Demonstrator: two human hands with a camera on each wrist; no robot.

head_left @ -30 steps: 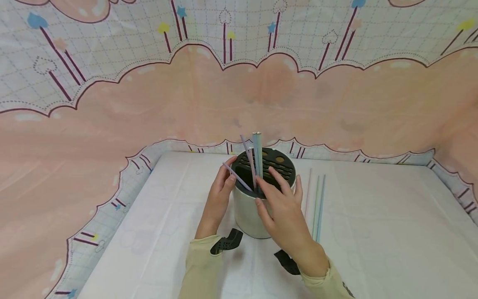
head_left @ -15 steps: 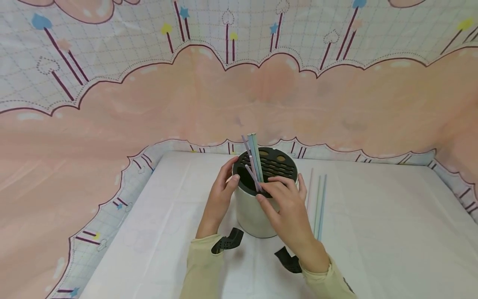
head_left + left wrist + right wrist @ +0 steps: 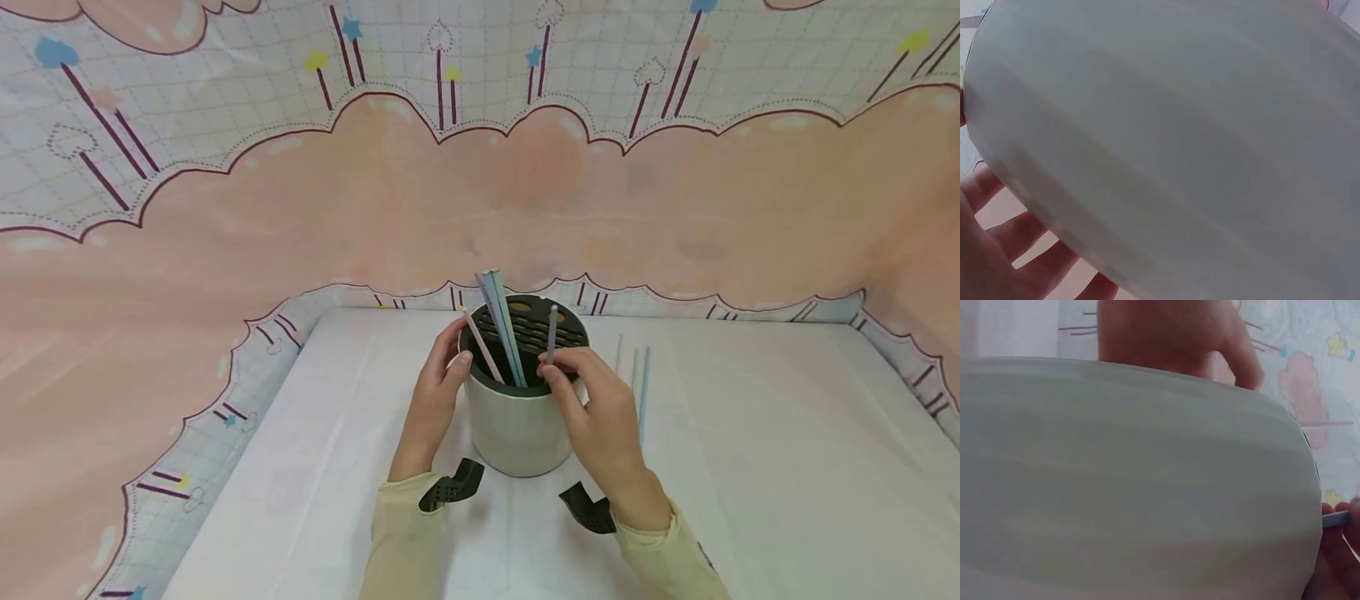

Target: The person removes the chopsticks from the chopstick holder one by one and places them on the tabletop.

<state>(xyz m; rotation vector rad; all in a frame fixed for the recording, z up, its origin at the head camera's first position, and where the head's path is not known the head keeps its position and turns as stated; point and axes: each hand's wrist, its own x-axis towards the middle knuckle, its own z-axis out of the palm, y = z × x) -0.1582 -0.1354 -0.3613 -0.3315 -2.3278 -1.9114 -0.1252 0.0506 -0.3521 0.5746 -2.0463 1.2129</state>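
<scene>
Pinching a short-looking purple stick (image 3: pixel 552 323), the thumb and fingertips of the right hand (image 3: pixel 603 408) hold it upright at the near right rim of a pale container (image 3: pixel 521 433); its lower end is hidden behind those fingers, so I cannot tell whether it sits inside. The left hand (image 3: pixel 431 400) holds the container from the other side, thumb at the rim. From the head, most of the left fingers are hidden behind the wall; the left wrist view shows them spread along its surface, though not the sticks. The right wrist view shows one end of the purple stick at the right fingertips, and the left hand across the container. Only the head view shows the black slotted lid (image 3: pixel 572 332) between the hands, with a pink stick (image 3: pixel 482 343) leaning near the left thumb and a bundle of bluish and green sticks (image 3: pixel 501 325) between the two sets of fingers. Beyond the right fingers, a pink straw (image 3: pixel 619 354) and a blue straw (image 3: pixel 645 392) lie on the white table (image 3: pixel 787 458).
</scene>
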